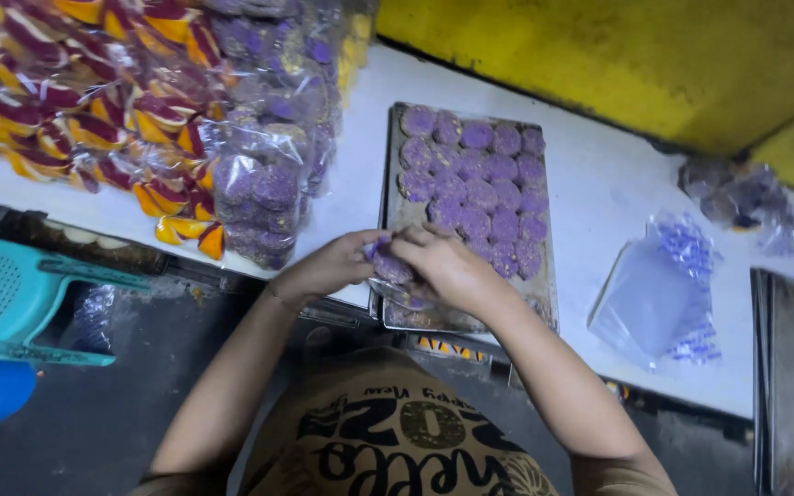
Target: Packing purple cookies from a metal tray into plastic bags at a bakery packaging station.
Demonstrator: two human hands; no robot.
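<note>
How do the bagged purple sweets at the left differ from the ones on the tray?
The bagged sweets are sealed in clear plastic and heaped in a pile; the tray sweets lie bare, flat, in rows on the metal tray. Only the tray sweets are near both hands. Both are round, purple and sugary-looking.

1. The right hand [448, 266] covers most of the purple cookie [390, 268] held between both hands.
2. The metal tray [395, 207] has its near edge hidden behind the hands.
3. The crumpled bag [737, 197] holds blurred, possibly purple contents.

bare forearms, thin bracelet [279, 296] left wrist, tan printed apron [388, 432].
</note>
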